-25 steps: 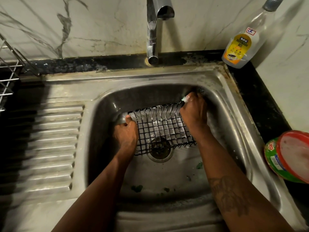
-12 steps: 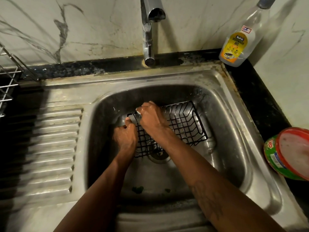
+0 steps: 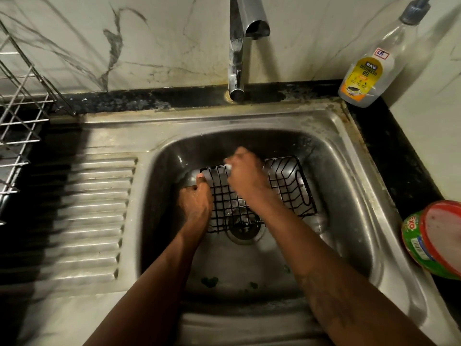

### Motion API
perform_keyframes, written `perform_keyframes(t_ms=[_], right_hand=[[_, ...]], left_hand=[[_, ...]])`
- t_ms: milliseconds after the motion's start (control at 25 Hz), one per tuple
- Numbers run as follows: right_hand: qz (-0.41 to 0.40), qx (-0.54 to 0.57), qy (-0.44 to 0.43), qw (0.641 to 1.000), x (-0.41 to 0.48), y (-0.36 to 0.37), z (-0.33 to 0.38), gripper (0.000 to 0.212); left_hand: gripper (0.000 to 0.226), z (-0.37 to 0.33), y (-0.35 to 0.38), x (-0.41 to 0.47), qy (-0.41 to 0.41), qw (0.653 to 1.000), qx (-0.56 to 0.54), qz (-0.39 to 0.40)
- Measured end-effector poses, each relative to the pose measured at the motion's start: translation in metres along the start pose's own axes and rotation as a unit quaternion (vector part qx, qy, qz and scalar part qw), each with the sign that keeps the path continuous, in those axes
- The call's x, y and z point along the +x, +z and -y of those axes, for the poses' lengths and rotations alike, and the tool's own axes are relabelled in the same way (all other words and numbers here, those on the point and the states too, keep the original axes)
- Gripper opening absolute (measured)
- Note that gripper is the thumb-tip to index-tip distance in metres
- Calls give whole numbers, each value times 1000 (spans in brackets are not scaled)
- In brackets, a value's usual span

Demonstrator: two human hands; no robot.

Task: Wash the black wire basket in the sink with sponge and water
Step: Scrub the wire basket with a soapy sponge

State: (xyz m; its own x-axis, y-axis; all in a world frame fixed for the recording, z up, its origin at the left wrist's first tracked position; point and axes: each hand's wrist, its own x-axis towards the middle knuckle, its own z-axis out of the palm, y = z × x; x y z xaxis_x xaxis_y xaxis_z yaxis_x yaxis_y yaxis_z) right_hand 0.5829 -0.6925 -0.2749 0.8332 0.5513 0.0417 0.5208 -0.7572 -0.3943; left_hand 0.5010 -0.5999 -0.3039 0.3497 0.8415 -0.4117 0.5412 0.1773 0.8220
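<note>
The black wire basket (image 3: 289,188) lies in the steel sink (image 3: 349,191), over the drain. My left hand (image 3: 197,198) grips the basket's left edge, thumb up on the rim. My right hand (image 3: 245,174) is curled around a small pale sponge (image 3: 228,166), only a sliver of which shows, and presses it on the basket's far left rim. The tap (image 3: 237,46) stands above the sink; no water stream shows.
A dishwash gel bottle (image 3: 366,73) stands on the black counter at the back right. A round green and red soap tub (image 3: 434,236) sits on the right edge. A ribbed drainboard (image 3: 92,216) lies left, with a wire dish rack (image 3: 17,126) beyond it.
My right hand with the sponge swept from the basket's far right corner across to its far left rim. The left hand kept its hold on the left edge.
</note>
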Motion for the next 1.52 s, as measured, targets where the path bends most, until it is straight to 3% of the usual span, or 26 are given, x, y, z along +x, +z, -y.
perform_keyframes(t_ms=[40, 120, 200, 320, 360, 480, 640, 680, 760, 920, 1080, 1160, 1400, 1520], right_hand=[[20, 21, -48, 998, 2, 6, 22, 20], [45, 69, -59, 995, 10, 15, 43, 14], [36, 63, -97, 993, 13, 19, 43, 18], [82, 76, -124, 986, -1, 19, 23, 20], [82, 63, -127, 987, -7, 20, 12, 32], [49, 64, -31, 996, -25, 12, -26, 47], [9, 103, 24, 994, -29, 9, -48, 38], [8, 110, 27, 994, -30, 10, -47, 39], [7, 112, 24, 993, -32, 12, -46, 41], [-70, 126, 29, 989, -28, 8, -48, 37], [-181, 123, 61, 974, -24, 0, -52, 35], [-205, 98, 91, 970, -23, -4, -57, 38], [-113, 85, 173, 975, -23, -5, -65, 50], [-96, 91, 154, 979, -14, -2, -58, 47]], left_hand=[[51, -1, 0, 1, -3, 1000, -7, -11], [40, -5, -2, 0, -38, 998, -38, -16], [47, -5, -2, 0, -68, 996, -55, -6], [58, -3, -3, 0, -45, 999, -2, -3], [61, -2, -3, 2, -31, 999, 11, 6], [64, -4, -10, 5, 47, 994, 95, 10], [32, -12, -18, 5, 291, 907, 303, -15], [32, -11, -18, 7, 322, 894, 311, 20], [62, -7, -12, 13, 370, 859, 342, 94], [43, -15, -3, 18, 496, 747, 435, 77], [46, -23, -19, 7, 474, 740, 477, 14], [41, -27, -25, 1, 421, 748, 512, 28], [41, -19, -27, 9, 433, 740, 488, 162], [53, -16, -17, 9, 431, 770, 438, 175]])
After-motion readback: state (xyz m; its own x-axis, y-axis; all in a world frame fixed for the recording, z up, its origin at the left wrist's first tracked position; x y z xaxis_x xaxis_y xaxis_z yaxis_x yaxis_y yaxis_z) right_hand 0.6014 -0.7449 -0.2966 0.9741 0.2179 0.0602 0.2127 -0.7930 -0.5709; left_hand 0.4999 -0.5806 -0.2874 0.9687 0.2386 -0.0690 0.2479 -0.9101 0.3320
